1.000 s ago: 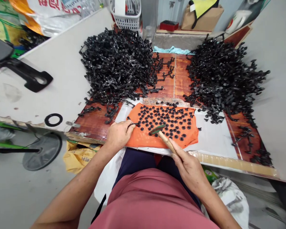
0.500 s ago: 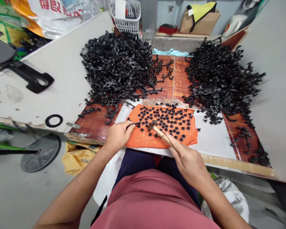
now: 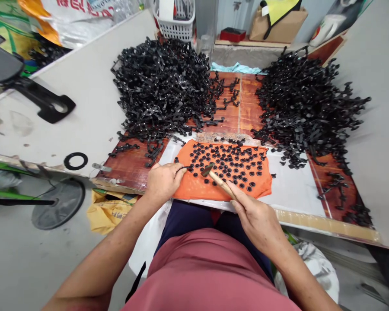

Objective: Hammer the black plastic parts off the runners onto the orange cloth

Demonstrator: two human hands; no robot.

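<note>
My left hand [image 3: 164,179] pinches a slim black plastic piece [image 3: 185,167] at the left side of an orange cloth [image 3: 194,190]. Its far tip lies among small round black pieces [image 3: 235,170] with raised middles, spread over the cloth. In my right hand [image 3: 256,216] is a small hammer [image 3: 222,183], fingers closed round the pale wooden handle. The dark hammer head sits crosswise over the cloth, a short way right of the black piece. Whether the head touches the cloth I cannot tell.
Behind the cloth, a large heap of black plastic parts [image 3: 162,86] stands on the left and another heap [image 3: 307,103] on the right. A white basket [image 3: 176,26] is at the back. A black ring [image 3: 75,161] lies on the left-hand board.
The whole view has shifted slightly. Both hands keep nearly the same places over the cloth, still holding the black piece and the hammer.
</note>
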